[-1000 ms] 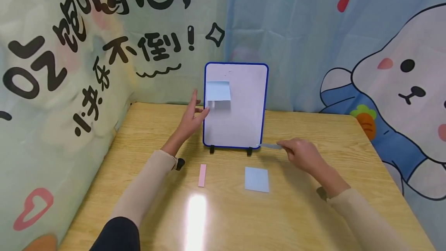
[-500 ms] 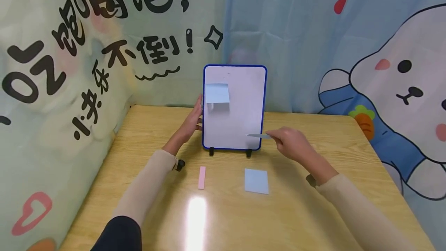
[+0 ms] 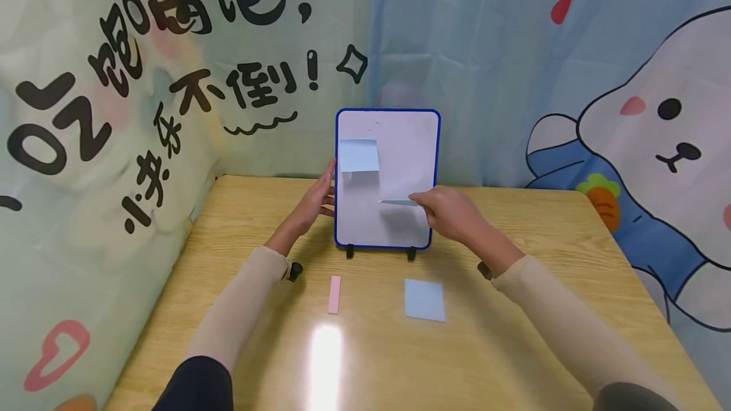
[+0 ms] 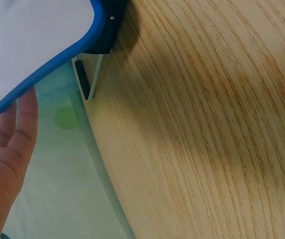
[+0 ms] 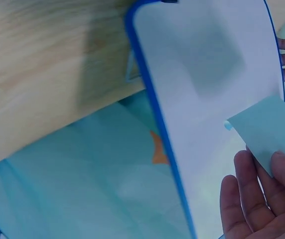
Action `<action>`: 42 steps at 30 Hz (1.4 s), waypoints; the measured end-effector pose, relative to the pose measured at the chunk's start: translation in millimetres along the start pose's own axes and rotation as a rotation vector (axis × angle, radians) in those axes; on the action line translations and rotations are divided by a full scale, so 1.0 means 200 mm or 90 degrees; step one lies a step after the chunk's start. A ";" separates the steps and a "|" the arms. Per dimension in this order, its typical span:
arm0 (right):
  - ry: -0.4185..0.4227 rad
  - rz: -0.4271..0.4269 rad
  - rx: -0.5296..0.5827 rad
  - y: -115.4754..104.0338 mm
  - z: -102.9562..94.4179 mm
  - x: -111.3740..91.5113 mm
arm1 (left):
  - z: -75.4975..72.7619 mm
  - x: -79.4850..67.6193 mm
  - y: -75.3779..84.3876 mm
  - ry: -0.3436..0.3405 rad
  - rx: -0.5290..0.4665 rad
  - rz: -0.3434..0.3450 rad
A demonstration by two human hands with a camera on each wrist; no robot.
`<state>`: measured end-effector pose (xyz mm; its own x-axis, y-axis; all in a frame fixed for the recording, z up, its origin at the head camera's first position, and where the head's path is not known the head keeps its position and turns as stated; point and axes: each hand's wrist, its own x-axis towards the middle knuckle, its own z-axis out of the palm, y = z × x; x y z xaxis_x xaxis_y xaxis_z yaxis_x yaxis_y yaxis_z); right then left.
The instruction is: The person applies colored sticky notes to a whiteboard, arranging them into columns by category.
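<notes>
A small whiteboard (image 3: 394, 221) with a blue frame stands upright at the back of the table. One light blue sticky note (image 3: 358, 155) clings to its upper left, its lower edge lifted off the surface. My right hand (image 3: 454, 213) pinches another blue sticky note (image 5: 269, 127) between thumb and fingers, in front of the board's lower middle; from the head it appears almost edge-on. At the board's left side is my left hand (image 3: 311, 205), its extended fingers (image 4: 25, 122) reaching behind the blue frame. The left thumb is hidden in the left wrist view.
On the wooden table (image 3: 274, 347), in front of the board, lie a pink paper strip (image 3: 334, 294) and a blue square note (image 3: 425, 300). Short black feet (image 3: 411, 254) hold the board up. A printed curtain (image 3: 468, 81) hangs behind and along the left.
My right hand has carried its note leftward and up, from the board's lower right corner to its lower middle. My left hand has shifted from the frame's front to alongside its edge.
</notes>
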<state>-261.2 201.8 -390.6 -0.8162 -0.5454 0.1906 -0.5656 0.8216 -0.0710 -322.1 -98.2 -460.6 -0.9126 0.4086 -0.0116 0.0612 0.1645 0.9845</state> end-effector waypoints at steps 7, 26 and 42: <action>0.013 0.001 -0.005 -0.07 0.01 0.10 | 0.00 0.00 0.00 -0.003 0.007 -0.002; 0.171 -0.087 -0.001 -0.21 0.11 0.25 | 0.01 0.01 -0.01 0.012 0.002 0.007; 0.181 -0.091 -0.023 -0.23 0.22 0.27 | 0.01 0.01 -0.03 0.020 0.007 0.009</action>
<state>-284.0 127.2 -419.9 -0.6597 -0.5921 0.4628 -0.6637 0.7479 0.0108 -324.4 -96.8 -466.6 -0.9240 0.3822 0.0083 0.0788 0.1692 0.9824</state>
